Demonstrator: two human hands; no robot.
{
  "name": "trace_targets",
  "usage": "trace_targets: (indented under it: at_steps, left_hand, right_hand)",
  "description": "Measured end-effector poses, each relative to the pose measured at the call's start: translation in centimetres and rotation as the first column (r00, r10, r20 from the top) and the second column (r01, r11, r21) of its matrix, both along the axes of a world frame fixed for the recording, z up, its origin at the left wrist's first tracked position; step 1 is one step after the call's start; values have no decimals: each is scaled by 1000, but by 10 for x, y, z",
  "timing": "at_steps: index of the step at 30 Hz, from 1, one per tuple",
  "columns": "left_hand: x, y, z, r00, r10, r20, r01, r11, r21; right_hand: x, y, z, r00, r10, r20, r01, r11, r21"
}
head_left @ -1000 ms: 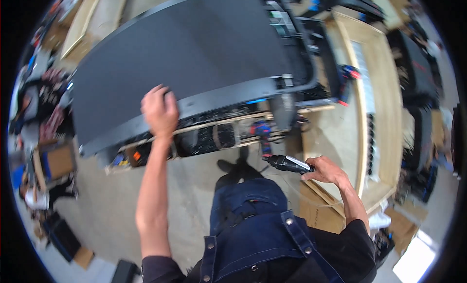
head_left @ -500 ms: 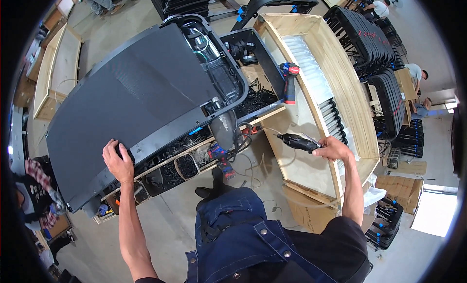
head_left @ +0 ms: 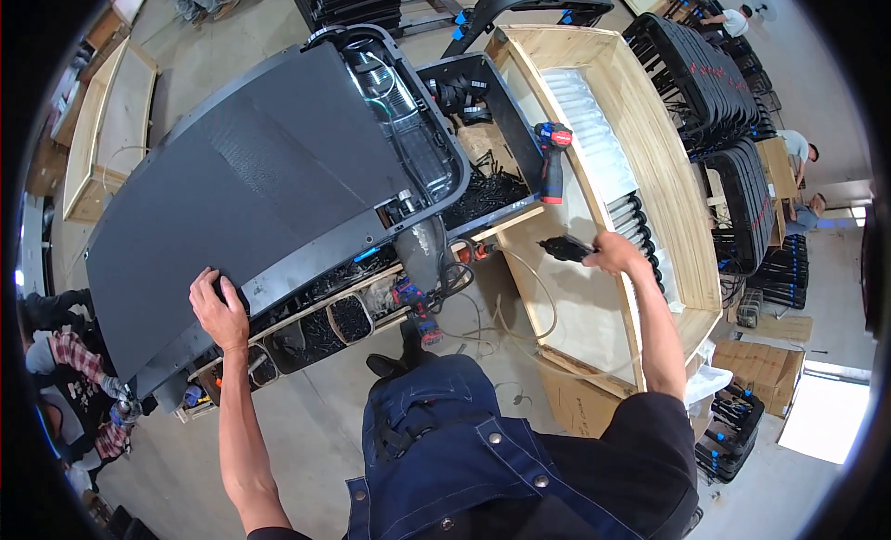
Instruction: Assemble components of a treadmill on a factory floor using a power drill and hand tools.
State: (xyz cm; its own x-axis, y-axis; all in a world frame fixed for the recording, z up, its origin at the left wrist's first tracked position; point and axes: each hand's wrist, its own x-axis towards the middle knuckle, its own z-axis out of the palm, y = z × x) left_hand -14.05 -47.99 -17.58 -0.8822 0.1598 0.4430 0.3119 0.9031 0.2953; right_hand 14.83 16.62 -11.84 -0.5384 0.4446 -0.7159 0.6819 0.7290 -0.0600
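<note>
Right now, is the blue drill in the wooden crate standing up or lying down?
Lying down: the blue drill rests lengthwise on the crate's pale floor, untouched.

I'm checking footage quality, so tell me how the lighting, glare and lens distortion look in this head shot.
Head view: even indoor light, soft shadows; a blown-out bright patch at lower right; glare on the clear cover above the dark panel. Fisheye bends the wooden crate edges, black vignette at the rim. Left hand and right hand with the black tool look sharp.
</note>
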Motion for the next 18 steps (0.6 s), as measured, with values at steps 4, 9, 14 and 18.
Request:
trace_targets:
  at_steps: [4, 9, 14, 18]
  left_hand:
    - [-2, 0, 0, 1000, -12, -4, 12, 1000, -1]
    - [-4, 1, -1, 1000, -4, 22, 5, 999, -40]
    - [-8, -4, -10, 1000, 0, 8, 1, 998, -63]
    - [-9, 1, -13, 1000, -11, 9, 12, 997, -75]
  right_hand:
    - [-28, 25, -99, 995, 18, 94, -20, 1000, 22]
    - [-77, 21, -173, 990, 98, 99, -111, 984, 138]
    - [-111, 14, -208, 976, 89, 200, -96, 995, 29]
    - [-103, 8, -228, 965, 117, 233, -132, 990, 48]
